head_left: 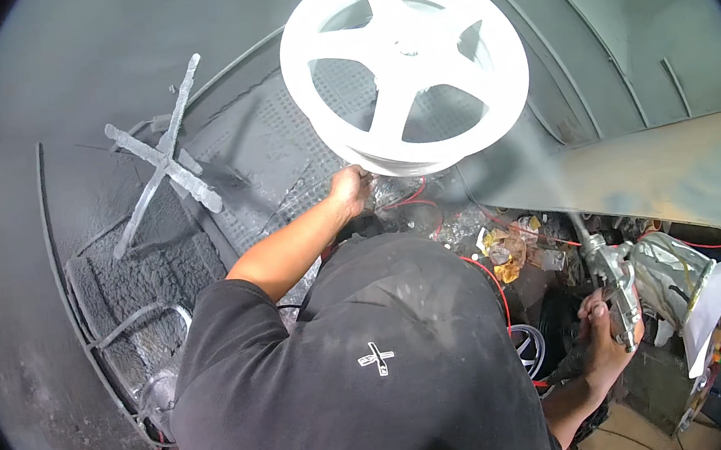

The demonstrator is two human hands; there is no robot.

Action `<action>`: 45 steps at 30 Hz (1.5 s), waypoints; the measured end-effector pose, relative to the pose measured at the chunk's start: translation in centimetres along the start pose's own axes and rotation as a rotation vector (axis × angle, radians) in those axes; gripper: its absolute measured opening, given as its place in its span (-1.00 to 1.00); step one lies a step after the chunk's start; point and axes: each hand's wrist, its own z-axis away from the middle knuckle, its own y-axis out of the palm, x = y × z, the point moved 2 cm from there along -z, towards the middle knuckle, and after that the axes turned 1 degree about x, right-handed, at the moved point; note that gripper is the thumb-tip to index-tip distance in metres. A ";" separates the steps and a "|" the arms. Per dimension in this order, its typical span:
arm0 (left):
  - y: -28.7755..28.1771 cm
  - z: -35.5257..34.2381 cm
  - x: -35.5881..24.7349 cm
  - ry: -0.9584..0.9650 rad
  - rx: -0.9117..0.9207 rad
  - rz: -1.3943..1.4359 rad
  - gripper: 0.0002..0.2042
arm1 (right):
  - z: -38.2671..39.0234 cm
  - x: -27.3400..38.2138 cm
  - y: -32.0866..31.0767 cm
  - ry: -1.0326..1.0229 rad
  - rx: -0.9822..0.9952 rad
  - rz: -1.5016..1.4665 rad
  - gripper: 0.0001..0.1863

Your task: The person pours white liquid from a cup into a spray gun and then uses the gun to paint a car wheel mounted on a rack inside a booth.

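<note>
A glossy white five-spoke wheel (406,64) stands raised in front of me, its face turned up toward me. At its lower left edge my left hand (351,192) is closed, its fingers curled against the rim and partly hidden there. Off to the lower right, my right hand (602,331) grips a metal spray gun (616,280). The gun's nozzle points up and away, and a pale mist spreads from it beside the wheel. A whitish paint cup or lined container (671,278) sits at the gun's right side.
A grey-coated cross-shaped stand (165,164) rises at the left above a rough dark grey block (145,285). A red hose (499,285) runs along the floor at my right. Crumpled litter (506,253) lies past it. A tan panel (666,172) borders the right side.
</note>
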 end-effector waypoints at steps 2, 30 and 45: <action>0.1 0.0 0.4 0.025 -0.032 0.040 -0.68 | 0.3 0.6 0.4 -0.019 0.072 -0.126 -0.31; -9.0 5.7 -5.9 -0.675 0.257 -1.323 -0.33 | -19.0 9.3 9.1 -0.192 0.349 -0.063 -0.64; -5.0 -12.7 -24.9 -0.001 0.102 -0.537 -0.69 | -28.7 14.0 19.1 0.009 0.312 0.121 -0.77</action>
